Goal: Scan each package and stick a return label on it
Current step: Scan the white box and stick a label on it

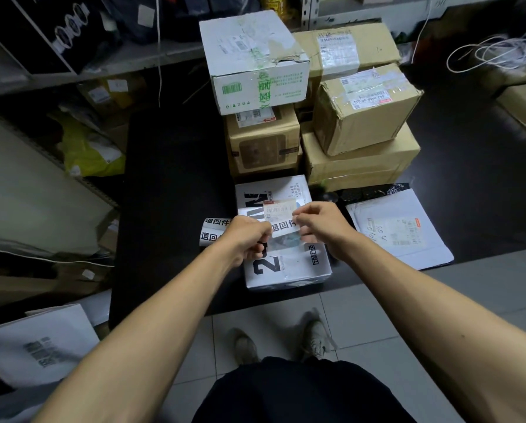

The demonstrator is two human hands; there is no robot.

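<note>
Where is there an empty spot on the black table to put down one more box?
The widest bare patch of the black table lies left of the white box under the hands, bordered behind by the stacked cardboard boxes and in front by the label roll. The right side is crowded: a big brown stack and a flat white mailer fill it.

Two bare forearms are reaching forward from the near edge and converging toward the centre, where the left hand [246,236] and right hand [322,222] are meeting almost knuckle to knuckle, each with fingers curled and pinching, palms facing down.
</note>
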